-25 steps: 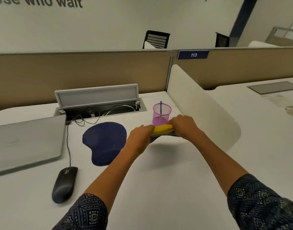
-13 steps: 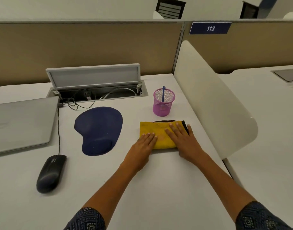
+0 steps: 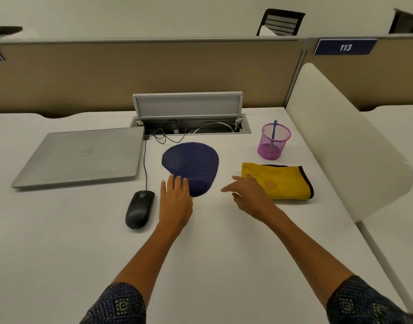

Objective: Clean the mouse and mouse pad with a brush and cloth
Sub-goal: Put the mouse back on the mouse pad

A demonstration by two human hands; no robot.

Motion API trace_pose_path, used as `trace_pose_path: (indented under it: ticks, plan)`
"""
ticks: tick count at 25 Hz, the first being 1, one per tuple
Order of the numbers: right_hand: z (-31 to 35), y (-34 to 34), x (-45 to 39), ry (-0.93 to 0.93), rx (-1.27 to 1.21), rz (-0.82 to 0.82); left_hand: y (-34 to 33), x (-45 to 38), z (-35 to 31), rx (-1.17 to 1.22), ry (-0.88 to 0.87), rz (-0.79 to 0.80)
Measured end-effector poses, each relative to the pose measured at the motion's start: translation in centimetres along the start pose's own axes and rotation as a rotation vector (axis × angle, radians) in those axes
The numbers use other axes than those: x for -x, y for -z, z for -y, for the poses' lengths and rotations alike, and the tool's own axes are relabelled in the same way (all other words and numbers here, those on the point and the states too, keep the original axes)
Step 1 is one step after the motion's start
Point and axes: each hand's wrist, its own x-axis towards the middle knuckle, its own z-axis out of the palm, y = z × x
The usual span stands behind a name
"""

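A dark blue mouse pad (image 3: 191,162) with a wrist rest lies mid-desk. My left hand (image 3: 176,202) lies flat with straight fingers, its fingertips on the pad's near left edge. A black wired mouse (image 3: 139,208) sits just left of that hand. The folded yellow cloth (image 3: 281,181) with a black trim lies to the right. My right hand (image 3: 249,195) hovers open between pad and cloth, its fingers spread, overlapping the cloth's near left corner. A blue brush (image 3: 274,130) stands in a pink mesh cup (image 3: 273,143) behind the cloth.
A closed silver laptop (image 3: 83,155) lies at the left. An open cable hatch (image 3: 189,113) with wires sits behind the pad, and the mouse cable runs to it. A white curved divider (image 3: 345,141) bounds the desk at the right.
Both hands have left the cloth, which lies folded on the desk. They moved left; the left hand now touches the mouse pad. The camera tilted down and left.
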Motion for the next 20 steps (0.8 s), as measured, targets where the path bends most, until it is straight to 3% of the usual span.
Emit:
trace_pose_path:
  ticks: [4,9,14,20]
  plan:
    - [4.9,-1.9,-1.1,-0.018,-0.216,-0.065,0.9,2.5,5.0,0.001,0.316,0.054]
    - [8.5,-4.6,-1.6,0.008,-0.358,0.026,2.3,3.4,7.9,0.369,0.682,0.147]
    - [10.5,-6.0,-2.5,-0.028,-0.416,0.092,2.6,1.8,7.7,0.518,0.699,0.111]
    - [9.6,-6.5,-2.5,-0.071,-0.417,0.011,2.6,-1.7,6.0,0.764,0.642,-0.006]
